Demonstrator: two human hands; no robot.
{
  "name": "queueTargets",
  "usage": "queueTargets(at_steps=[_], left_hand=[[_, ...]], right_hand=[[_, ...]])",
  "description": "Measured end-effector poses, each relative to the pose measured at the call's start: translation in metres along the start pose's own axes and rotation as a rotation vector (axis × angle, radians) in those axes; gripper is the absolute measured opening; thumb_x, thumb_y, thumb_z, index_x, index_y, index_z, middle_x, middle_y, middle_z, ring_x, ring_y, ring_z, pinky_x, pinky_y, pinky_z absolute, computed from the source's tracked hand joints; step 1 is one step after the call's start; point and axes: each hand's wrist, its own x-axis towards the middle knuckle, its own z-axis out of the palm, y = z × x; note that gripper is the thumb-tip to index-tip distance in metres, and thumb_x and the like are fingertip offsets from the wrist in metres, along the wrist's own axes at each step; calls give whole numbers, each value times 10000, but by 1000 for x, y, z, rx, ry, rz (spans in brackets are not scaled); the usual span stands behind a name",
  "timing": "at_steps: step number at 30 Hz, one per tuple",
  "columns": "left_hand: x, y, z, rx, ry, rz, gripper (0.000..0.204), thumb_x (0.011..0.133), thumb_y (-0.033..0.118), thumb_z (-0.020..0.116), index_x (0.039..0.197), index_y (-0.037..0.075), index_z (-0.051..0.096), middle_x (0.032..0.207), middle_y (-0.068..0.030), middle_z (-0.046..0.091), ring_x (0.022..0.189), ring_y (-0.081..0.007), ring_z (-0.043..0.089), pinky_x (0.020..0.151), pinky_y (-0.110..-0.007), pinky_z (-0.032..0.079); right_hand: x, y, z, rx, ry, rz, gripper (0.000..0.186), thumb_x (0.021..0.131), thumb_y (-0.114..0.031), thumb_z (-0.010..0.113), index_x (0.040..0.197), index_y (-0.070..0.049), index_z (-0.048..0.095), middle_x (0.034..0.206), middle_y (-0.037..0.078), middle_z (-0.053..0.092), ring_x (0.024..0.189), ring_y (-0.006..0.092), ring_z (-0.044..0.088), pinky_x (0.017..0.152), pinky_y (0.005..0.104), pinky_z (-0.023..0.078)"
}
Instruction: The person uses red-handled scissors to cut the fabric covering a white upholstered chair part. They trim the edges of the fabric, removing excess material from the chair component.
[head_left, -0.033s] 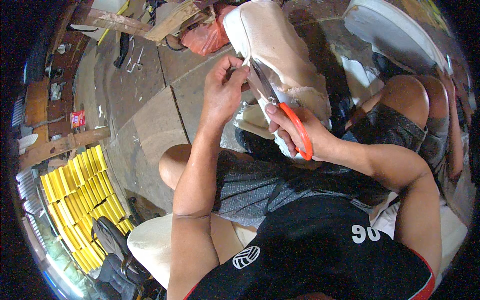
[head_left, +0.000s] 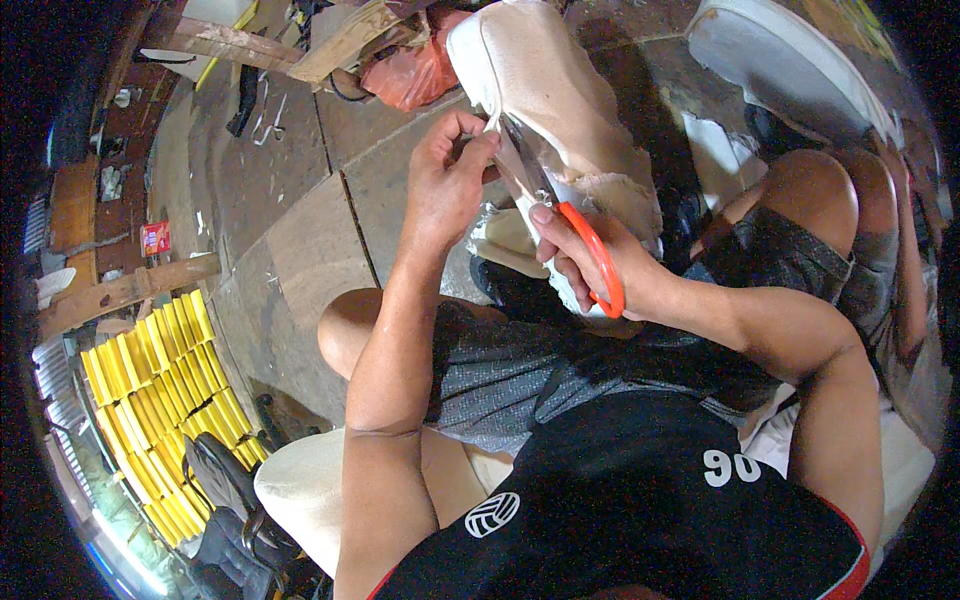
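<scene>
Left hand (head_left: 452, 180) tight on fabric (head_left: 493, 118), right hand (head_left: 595, 250) around scissors (head_left: 609, 275), red bag (head_left: 410, 75) beside wooden plank (head_left: 345, 42).

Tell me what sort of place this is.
Probably a workshop, perhaps for upholstery: the right hand holds scissors against a pale padded piece, yellow pieces stand stacked in rows, and there are rough wooden planks.

Scissors (head_left: 581, 221) perhaps against pale fabric (head_left: 560, 95)

Orange-handled scissors (head_left: 604, 255) slant up-left near the upper centre, steel blades against the white edging of a long beige padded piece (head_left: 565, 95) (its lower end ragged) reaching the frame's top.
</scene>
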Motion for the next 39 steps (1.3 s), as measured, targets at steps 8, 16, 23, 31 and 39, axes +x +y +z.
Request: queueTargets(at_steps=[8,16,23,31,39], left_hand=[[-1,3,6,1,39,36,81,941,98,606,889,41,579,808,20,585,728,-58,560,677,-259,538],[0,-1,6,59,59,68,69,913,77,592,875,22,575,757,5,583,698,-68,556,623,-255,490],[1,0,12,283,146,189,146,867,17,547,1008,12,584,750,-24,597,668,-83,550,604,-275,474],[0,0,4,73,68,35,147,898,-2,520,1026,43,577,851,-12,607,744,-87,577,633,-263,519],[-5,10,10,69,-1,4,115,909,-1,521,1011,32,564,859,-12,589,762,-95,584,686,-273,560]], right_hand=[[2,-2,0,100,4,-39,567,969,-581,510,846,-30,544,468,-39,368,334,75,369,319,238,328],[6,3,-3,48,29,-59,579,906,-627,588,769,-65,551,476,-19,426,353,93,432,322,256,350],[4,7,-6,-143,80,-170,602,951,-596,534,775,-20,542,481,-17,414,326,88,423,304,249,336],[-8,-6,-10,-237,22,-125,518,970,-520,552,872,-13,600,540,-10,470,416,104,489,405,275,427],[45,-18,-46,-782,620,-722,365,830,-320,790,916,-9,619,699,124,637,615,206,612,608,357,494]])
